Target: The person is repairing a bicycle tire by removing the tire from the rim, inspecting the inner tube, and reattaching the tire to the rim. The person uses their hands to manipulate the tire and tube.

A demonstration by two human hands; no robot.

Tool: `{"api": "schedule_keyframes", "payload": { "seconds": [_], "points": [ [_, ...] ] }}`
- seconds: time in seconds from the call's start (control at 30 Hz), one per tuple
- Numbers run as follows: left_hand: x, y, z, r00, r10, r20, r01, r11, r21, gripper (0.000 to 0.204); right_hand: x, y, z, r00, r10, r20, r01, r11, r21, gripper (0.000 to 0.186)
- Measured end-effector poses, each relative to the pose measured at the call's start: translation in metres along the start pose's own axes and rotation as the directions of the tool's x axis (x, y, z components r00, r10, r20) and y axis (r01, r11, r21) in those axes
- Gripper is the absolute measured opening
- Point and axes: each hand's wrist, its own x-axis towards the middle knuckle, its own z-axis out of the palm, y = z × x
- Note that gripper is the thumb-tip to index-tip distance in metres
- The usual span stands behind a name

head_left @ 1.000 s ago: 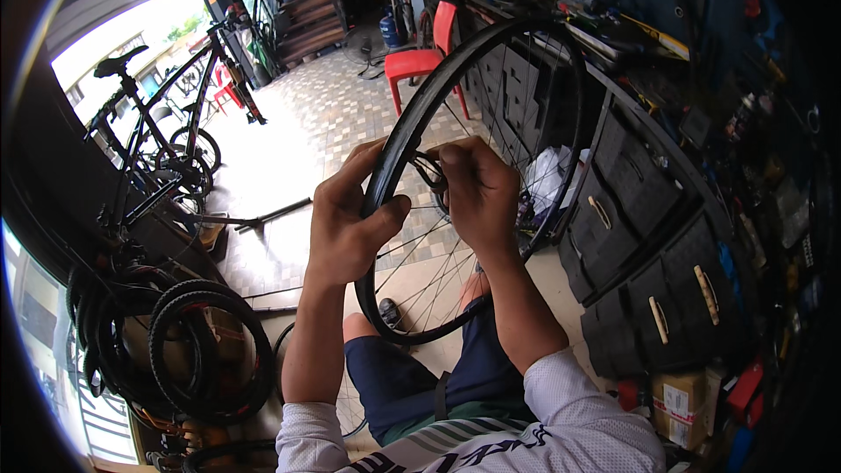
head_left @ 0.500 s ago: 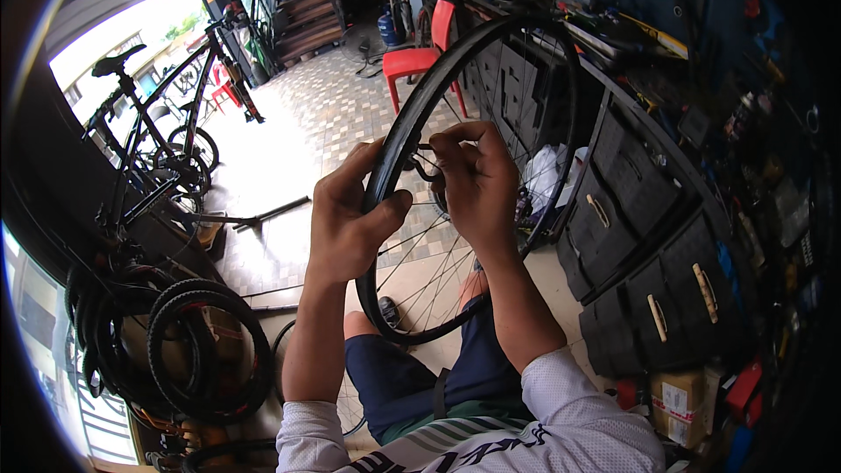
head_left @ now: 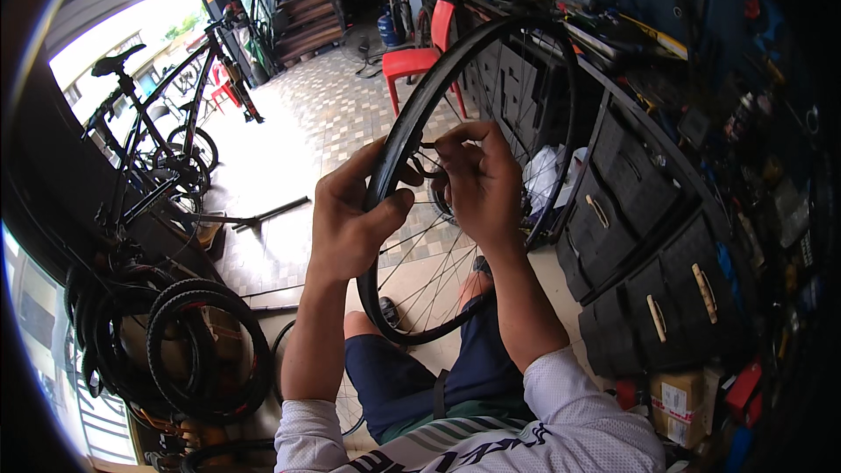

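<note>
Two hands, one spoked wheel (head_left: pixel 420 103), one small dark loop (head_left: pixel 427 172) at its rim.
From the left: one black bicycle (head_left: pixel 199 88), then several tyres (head_left: pixel 162 350); the left hand (head_left: pixel 352 219) clasps the wheel's near rim, which is tilted in front of the person; one red chair (head_left: pixel 410 62) is partly covered by the wheel; the right hand (head_left: pixel 482 186), fingertips pinched narrow, holds the loop, hiding some spokes; black drawers (head_left: pixel 626 180) bear three pale handles (head_left: pixel 657 319).
</note>
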Motion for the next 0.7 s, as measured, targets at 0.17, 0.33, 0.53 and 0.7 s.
{"api": "schedule_keyframes", "payload": {
  "seconds": [0.17, 0.33, 0.53, 0.7],
  "points": [
    [0.005, -0.008, -0.005, 0.991, 0.137, -0.002, -0.136, 0.983, 0.121, 0.055, 0.005, -0.004, -0.006, 0.984, 0.110, 0.142, -0.118, 0.992, 0.053, 0.021],
    [0.001, -0.003, -0.001, 0.999, 0.037, -0.010, -0.037, 0.999, 0.012, 0.055, 0.002, -0.008, -0.014, 0.960, -0.024, 0.280, 0.027, 1.000, -0.010, 0.026],
    [0.002, 0.001, 0.001, 1.000, 0.001, 0.008, -0.001, 1.000, -0.029, 0.054, -0.003, -0.007, -0.013, 0.984, -0.108, 0.141, 0.114, 0.993, -0.042, 0.024],
    [0.003, -0.005, 0.000, 0.999, 0.036, -0.023, -0.035, 0.997, 0.063, 0.057, 0.005, -0.009, -0.006, 0.990, 0.138, 0.011, -0.138, 0.989, 0.050, 0.020]
  ]
}}
